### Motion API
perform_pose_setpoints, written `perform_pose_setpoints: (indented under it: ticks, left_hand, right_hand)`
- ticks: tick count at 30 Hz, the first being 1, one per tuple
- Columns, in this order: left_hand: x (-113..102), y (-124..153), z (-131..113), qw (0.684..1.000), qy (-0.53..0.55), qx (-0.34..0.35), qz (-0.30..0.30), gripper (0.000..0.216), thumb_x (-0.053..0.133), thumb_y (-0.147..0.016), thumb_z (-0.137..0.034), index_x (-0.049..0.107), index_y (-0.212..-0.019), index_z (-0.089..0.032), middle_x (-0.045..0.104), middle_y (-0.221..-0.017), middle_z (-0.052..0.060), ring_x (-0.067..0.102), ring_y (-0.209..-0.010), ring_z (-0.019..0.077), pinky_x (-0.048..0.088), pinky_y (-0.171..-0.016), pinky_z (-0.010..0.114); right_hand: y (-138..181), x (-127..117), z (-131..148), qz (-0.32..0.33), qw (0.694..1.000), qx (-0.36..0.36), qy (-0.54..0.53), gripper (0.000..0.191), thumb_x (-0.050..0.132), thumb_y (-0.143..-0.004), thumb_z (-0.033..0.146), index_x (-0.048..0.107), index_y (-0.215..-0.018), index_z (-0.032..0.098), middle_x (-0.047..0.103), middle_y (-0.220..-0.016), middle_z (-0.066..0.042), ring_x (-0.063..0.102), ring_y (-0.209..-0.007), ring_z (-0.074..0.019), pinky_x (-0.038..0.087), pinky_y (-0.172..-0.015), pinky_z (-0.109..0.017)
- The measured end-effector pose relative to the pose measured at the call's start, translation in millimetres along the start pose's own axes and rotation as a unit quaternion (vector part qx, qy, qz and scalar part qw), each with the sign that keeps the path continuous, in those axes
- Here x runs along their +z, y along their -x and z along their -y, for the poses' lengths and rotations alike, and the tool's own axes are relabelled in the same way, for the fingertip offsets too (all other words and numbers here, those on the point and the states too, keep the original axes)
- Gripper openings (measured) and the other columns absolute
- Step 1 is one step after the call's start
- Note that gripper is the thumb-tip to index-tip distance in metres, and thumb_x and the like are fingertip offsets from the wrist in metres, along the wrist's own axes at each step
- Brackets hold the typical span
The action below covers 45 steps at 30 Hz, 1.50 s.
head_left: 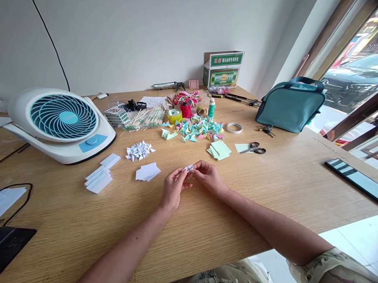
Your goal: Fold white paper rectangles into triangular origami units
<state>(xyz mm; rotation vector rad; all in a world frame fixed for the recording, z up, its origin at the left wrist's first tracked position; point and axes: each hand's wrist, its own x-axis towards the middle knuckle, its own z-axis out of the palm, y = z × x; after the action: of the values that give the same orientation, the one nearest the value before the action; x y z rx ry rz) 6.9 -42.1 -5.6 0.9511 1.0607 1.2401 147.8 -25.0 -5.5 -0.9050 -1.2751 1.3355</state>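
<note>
A small folded piece of white paper [188, 168] is pinched between the fingertips of my left hand [174, 186] and my right hand [208, 177], just above the table. Both hands are closed on it, one at each end, and the fingers cover part of it. To the left of my left hand lie flat white paper pieces [148, 171] and stacked white paper strips [98, 179]. Behind them is a pile of small folded white paper pieces [139, 150]. Beyond my right hand sit pale green paper sheets [220, 150] and black-handled scissors [254, 148], the scissors resting on another green sheet.
A white fan [63, 122] stands at the left. Colourful folded paper pieces [197, 129], a tape roll [234, 128], a glue bottle [211, 109] and bundled sticks [148, 118] fill the back. A teal bag [292, 105] and a phone [358, 182] are at the right.
</note>
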Motion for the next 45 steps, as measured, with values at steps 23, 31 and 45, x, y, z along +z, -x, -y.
perform_pose_setpoints:
  ticks: [23,31,45]
  left_hand:
    - [-1.2,-2.9,-1.8,0.995,-0.079,0.065,-0.02,0.033,0.069,-0.073,-0.046,0.068,-0.088,-0.017,0.068,-0.087,0.005,0.062,-0.074,0.0164,0.055,-0.049,0.022]
    - [-4.8,-5.4,-4.8,0.992,-0.1,0.077,-0.019,0.032,0.068,-0.075,-0.045,0.069,-0.084,-0.015,0.068,-0.084,0.005,0.062,-0.074,0.0167,0.055,-0.048,0.022]
    - [-2.4,-6.1,-4.9,0.994,-0.07,0.075,-0.028,0.031,0.073,-0.072,-0.044,0.068,-0.079,-0.014,0.066,-0.076,0.004,0.059,-0.069,0.0139,0.053,-0.051,0.021]
  right_hand:
    - [1.3,3.5,-6.5,-0.031,0.999,0.02,0.01,0.032,0.071,-0.073,0.048,0.061,-0.076,0.018,0.063,-0.071,-0.002,0.055,-0.063,-0.0132,0.043,-0.06,-0.026]
    - [1.4,3.8,-4.9,-0.036,0.999,0.011,0.031,0.029,0.07,-0.073,0.046,0.061,-0.075,0.018,0.061,-0.068,0.0,0.053,-0.061,-0.0122,0.042,-0.058,-0.026]
    - [2.2,3.9,-7.1,-0.03,0.999,0.017,0.04,0.031,0.07,-0.073,0.046,0.061,-0.076,0.017,0.062,-0.07,-0.001,0.052,-0.062,-0.0116,0.041,-0.059,-0.025]
